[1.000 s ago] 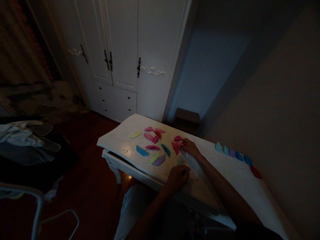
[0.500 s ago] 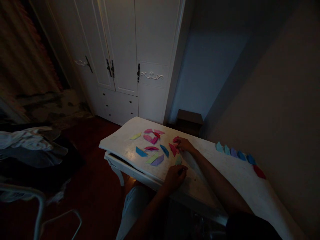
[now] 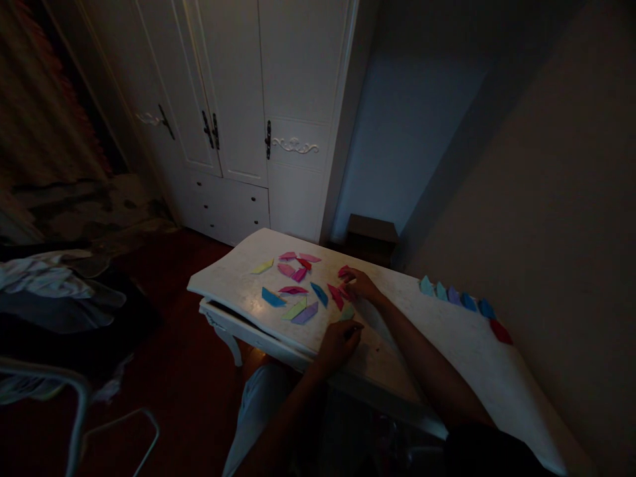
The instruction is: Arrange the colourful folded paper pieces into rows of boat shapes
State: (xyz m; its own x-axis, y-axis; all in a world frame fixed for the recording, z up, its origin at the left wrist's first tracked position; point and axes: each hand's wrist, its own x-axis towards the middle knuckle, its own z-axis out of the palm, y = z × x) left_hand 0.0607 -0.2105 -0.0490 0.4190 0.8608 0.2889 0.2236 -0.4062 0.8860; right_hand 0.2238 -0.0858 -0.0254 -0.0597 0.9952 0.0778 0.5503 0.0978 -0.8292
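Folded paper boats in several colours lie on the white table. My right hand [image 3: 362,286] is at the right side of the group, its fingers closed on a red paper boat [image 3: 343,271]. Under the same hand, another pinkish-red paper boat [image 3: 336,297] lies against the fingers. Nearer to me, my left hand [image 3: 338,346] rests on the table with its fingers loosely curled and nothing visible in them. Just beyond it a pale green paper boat [image 3: 346,312] is partly hidden. A dark blue paper boat [image 3: 319,294] and a lilac one [image 3: 305,313] lie left of my hands.
Along the wall side of the white table [image 3: 392,285] stands a row of blue, teal and lilac paper boats [image 3: 454,295], with a red piece [image 3: 501,332] at its end. A white wardrobe [image 3: 293,192] and a small dark cabinet [image 3: 372,227] are behind the table.
The whole view has shifted slightly left as the head turned. My right fingers have shifted slightly over the red boats; my left hand keeps its place and curl.
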